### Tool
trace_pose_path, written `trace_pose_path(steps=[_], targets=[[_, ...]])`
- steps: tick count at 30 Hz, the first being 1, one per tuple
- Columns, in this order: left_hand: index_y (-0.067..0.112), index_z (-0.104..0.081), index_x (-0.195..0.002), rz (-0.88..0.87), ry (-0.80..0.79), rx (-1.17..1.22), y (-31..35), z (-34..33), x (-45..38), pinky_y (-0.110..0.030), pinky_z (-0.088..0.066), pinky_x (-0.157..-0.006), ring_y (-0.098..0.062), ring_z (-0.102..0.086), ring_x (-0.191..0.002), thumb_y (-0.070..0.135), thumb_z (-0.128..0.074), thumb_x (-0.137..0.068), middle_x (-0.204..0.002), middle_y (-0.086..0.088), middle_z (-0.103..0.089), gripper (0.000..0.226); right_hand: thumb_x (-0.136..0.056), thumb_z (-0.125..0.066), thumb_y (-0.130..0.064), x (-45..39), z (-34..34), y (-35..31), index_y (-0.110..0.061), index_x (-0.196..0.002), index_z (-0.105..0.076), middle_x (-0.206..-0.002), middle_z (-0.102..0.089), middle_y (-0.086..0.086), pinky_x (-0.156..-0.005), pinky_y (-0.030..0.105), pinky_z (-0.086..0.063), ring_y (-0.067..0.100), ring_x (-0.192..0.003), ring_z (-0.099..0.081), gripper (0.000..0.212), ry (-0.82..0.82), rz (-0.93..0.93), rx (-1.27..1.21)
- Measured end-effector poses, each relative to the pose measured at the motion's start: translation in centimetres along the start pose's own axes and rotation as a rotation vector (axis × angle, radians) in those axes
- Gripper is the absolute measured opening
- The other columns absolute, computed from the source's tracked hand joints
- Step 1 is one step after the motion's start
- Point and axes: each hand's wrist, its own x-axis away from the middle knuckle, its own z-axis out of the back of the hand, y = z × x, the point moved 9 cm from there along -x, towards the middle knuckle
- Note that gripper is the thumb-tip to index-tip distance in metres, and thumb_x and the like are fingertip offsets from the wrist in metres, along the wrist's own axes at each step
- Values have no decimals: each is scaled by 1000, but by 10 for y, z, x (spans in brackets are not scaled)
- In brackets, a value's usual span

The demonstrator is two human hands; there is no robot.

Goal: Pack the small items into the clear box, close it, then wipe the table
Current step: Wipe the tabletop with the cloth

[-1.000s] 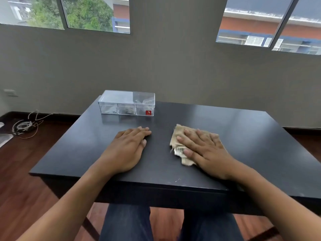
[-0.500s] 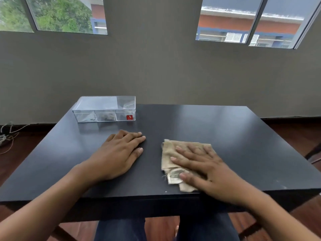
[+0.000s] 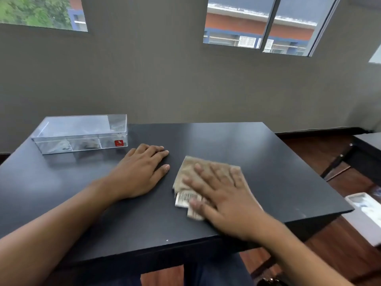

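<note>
Right hand presses flat on the cloth near the surface's front edge; unwiped surface lies beyond; left hand rests flat.

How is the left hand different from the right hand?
The left hand lies flat on the bare table, while the right hand presses on the beige cloth. The left hand's fingers lie together; the right hand's are spread. Both hands are open, palm down.

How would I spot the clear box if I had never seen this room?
Find the black table below the windows. At its far left corner sits the clear box, beyond the left hand. It is the only see-through thing there, lid shut, with a small red sticker on its front.
</note>
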Motion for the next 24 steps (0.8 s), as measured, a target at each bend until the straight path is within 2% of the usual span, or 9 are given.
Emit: trace_pose_path(steps=[3,6,9,11,13,15,17,20,24], targets=[[30,-37,-157,17,47,79,-2,-3,4,-37,-23,-121,-14,-28,-149,66,-17,-95,-163,11,-36,74,-99,-26,-71,26,7,17,-73,-146,-10,-164,3,-37,-125,41,13,-2,-155,12,50,20,110,-82],[31,-41,-155,24,65,123,-4,-1,8,-37,-24,-120,-14,-30,-149,64,-22,-97,-161,11,-39,69,-96,-27,-73,4,23,99,-77,-137,-19,-162,-2,-37,-126,49,4,1,-156,-2,42,41,-138,-125],[31,-45,-152,38,87,152,-5,0,10,-39,-27,-120,-16,-34,-147,64,-23,-96,-158,11,-43,69,-101,-21,-64,-12,22,139,-65,-149,-11,-170,1,-24,-125,53,6,11,-158,3,49,20,-383,-39],[31,-48,-150,37,98,159,-4,1,10,-40,-29,-119,-17,-36,-146,65,-24,-95,-156,10,-45,69,-97,-9,-66,-13,16,115,-54,-158,-5,-171,7,-19,-124,57,8,16,-159,7,62,43,-399,-8],[31,-50,-149,40,103,164,-3,2,10,-39,-29,-118,-18,-38,-144,64,-25,-94,-154,9,-47,68,-87,2,-69,-7,3,58,-50,-159,2,-170,13,-18,-123,59,9,18,-158,12,74,44,-312,-19],[31,-52,-146,34,110,171,0,4,10,-39,-31,-116,-19,-42,-140,63,-27,-94,-149,8,-49,66,-91,0,-68,7,-9,-11,-52,-157,6,-170,14,-20,-123,58,11,17,-158,15,68,53,-146,-16],[32,-55,-141,28,137,192,2,7,12,-39,-34,-114,-18,-46,-136,59,-34,-95,-143,8,-52,58,-99,-8,-64,23,-14,-56,-56,-156,1,-170,9,-21,-123,54,12,16,-157,14,59,75,21,-19],[31,-60,-135,28,183,210,0,12,16,-38,-37,-112,-17,-51,-131,50,-43,-97,-135,9,-56,46,-98,-13,-65,33,-6,-34,-61,-154,-16,-169,-4,-25,-125,50,6,9,-158,3,56,99,71,-25],[29,-63,-127,35,243,242,-3,15,23,-36,-38,-108,-15,-54,-126,41,-48,-100,-127,10,-59,33,-90,-12,-73,22,6,45,-69,-149,-14,-168,0,-29,-126,51,8,7,-158,4,59,50,-168,-90]])
